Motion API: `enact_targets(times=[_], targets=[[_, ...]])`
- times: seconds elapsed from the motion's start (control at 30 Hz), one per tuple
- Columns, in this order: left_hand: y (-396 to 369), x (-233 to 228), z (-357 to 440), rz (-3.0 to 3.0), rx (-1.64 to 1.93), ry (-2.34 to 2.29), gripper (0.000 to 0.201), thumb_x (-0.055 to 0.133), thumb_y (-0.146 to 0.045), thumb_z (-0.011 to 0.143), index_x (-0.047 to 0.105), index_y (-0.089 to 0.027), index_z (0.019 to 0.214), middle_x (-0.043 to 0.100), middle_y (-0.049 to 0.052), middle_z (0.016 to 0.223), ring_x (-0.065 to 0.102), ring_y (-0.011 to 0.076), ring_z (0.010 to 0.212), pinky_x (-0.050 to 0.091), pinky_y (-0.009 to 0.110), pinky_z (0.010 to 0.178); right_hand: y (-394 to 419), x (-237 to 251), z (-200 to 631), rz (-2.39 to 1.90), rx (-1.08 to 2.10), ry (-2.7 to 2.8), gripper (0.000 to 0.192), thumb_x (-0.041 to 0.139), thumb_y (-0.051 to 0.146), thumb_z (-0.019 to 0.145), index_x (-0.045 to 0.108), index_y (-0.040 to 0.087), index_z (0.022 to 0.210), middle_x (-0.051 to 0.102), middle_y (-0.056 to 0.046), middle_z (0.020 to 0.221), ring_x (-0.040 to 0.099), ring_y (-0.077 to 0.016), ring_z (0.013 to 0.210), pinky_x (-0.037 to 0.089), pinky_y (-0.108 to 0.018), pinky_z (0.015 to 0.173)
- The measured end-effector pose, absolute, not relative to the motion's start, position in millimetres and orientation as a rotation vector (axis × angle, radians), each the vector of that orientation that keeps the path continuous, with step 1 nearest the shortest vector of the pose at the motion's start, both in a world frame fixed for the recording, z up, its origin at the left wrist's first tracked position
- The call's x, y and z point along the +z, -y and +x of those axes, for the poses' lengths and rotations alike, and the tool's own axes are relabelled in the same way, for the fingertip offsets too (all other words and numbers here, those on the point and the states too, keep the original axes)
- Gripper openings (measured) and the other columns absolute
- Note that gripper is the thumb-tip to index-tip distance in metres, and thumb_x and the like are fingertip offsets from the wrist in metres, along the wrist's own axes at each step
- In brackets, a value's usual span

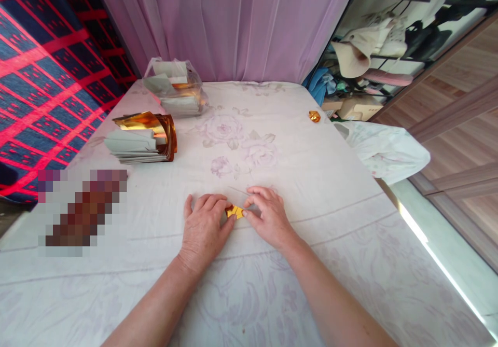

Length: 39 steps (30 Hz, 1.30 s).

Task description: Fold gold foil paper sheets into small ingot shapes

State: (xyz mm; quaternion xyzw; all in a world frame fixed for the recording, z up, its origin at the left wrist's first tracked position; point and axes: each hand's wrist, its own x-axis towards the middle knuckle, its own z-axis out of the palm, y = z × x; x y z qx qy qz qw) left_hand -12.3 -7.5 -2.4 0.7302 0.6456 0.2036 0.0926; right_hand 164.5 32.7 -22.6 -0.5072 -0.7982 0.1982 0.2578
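Observation:
A small piece of folded gold foil paper [235, 212] lies on the table between my hands. My left hand [206, 222] rests palm down over the paper's left end, its thumb and fingers holding it against the cloth. From the other side, my right hand [269, 216] has its fingers curled, with the thumb and a fingertip gripping the paper's right end. Part of the paper is hidden under my left fingers.
The flowered tablecloth [311, 181] covers the table. A stack of gold-and-grey foil sheets [142, 144] lies at left, with a clear bag of more sheets [177, 90] behind it. A small folded gold piece [314, 116] sits at far right. A blurred patch [83, 212] covers something at left.

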Motion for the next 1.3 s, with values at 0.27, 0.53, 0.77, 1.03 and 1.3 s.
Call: enact_targets(times=[0.27, 0.53, 0.77, 1.03, 1.3], targets=[[8, -4, -12, 2.176, 0.603, -1.923, 0.010, 0.063, -0.029, 0.086, 0.065, -0.025, 0.095, 0.069, 0.002, 0.111, 0.057, 0.0268, 0.110, 0.019, 0.060, 0.110, -29, -22, 160, -1.365, 0.457, 2.166, 0.003, 0.066, 0.023, 0.082, 0.065, 0.024, 0.085, 0.062, -0.006, 0.117, 0.054, -0.0234, 0.111, 0.036, -0.041, 0.094], [7, -5, -13, 2.184, 0.605, -1.909, 0.010, 0.063, -0.028, 0.086, 0.064, -0.025, 0.095, 0.069, 0.003, 0.112, 0.056, 0.0266, 0.110, 0.022, 0.058, 0.108, -31, -21, 146, -1.535, 0.340, 2.101, 0.014, 0.073, 0.032, 0.076, 0.063, 0.023, 0.074, 0.063, -0.006, 0.109, 0.055, -0.0239, 0.101, 0.037, -0.040, 0.090], [7, -2, -13, 2.168, 0.592, -1.905, 0.010, 0.062, -0.026, 0.085, 0.063, -0.025, 0.095, 0.068, 0.003, 0.112, 0.056, 0.0269, 0.110, 0.021, 0.060, 0.109, -32, -16, 143, -1.580, 0.323, 2.115, 0.012, 0.071, 0.029, 0.079, 0.062, 0.022, 0.074, 0.064, -0.005, 0.105, 0.055, -0.0234, 0.098, 0.036, -0.039, 0.088], [8, -2, -13, 2.167, 0.612, -1.908, 0.011, 0.061, -0.026, 0.085, 0.064, -0.025, 0.095, 0.069, 0.003, 0.111, 0.056, 0.0266, 0.110, 0.021, 0.059, 0.109, -32, -20, 147, -1.516, 0.347, 2.114, 0.009, 0.069, 0.030, 0.080, 0.064, 0.023, 0.078, 0.064, -0.005, 0.109, 0.055, -0.0230, 0.101, 0.037, -0.038, 0.088], [8, -2, -13, 2.144, 0.603, -1.898, 0.012, 0.061, -0.025, 0.085, 0.063, -0.026, 0.097, 0.068, 0.002, 0.112, 0.056, 0.0262, 0.111, 0.020, 0.059, 0.110, -34, -27, 162, -1.378, 0.438, 2.155, 0.013, 0.063, 0.014, 0.077, 0.062, 0.023, 0.086, 0.064, -0.006, 0.115, 0.056, -0.0231, 0.108, 0.036, -0.040, 0.094]])
